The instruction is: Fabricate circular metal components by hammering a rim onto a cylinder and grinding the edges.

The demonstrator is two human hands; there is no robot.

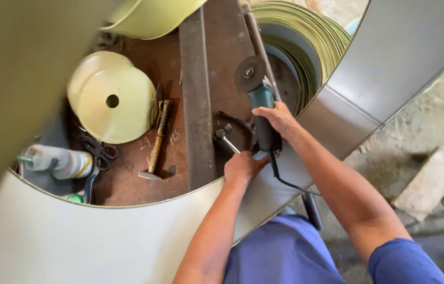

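Looks like the cutting hasn't started: the angle grinder [260, 108], center frame, sits over the rusty workbench [127, 181] with its dark disc off the metal. Right hand [279, 119] is clenched around its black body; left hand [242, 167] presses the edge of the curved, smooth grey sheet metal [64, 236]. Pale round discs [109, 100] and a wooden-handled hammer [156, 142] lie upper left.

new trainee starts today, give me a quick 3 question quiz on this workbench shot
1. True or false: the right hand holds the angle grinder.
2. What does the left hand rest on: A the hammer, B the sheet metal edge, C the scissors?
3. What shape are the pale cut pieces beside the hammer?

Key: 1 true; 2 B; 3 round discs with a centre hole.
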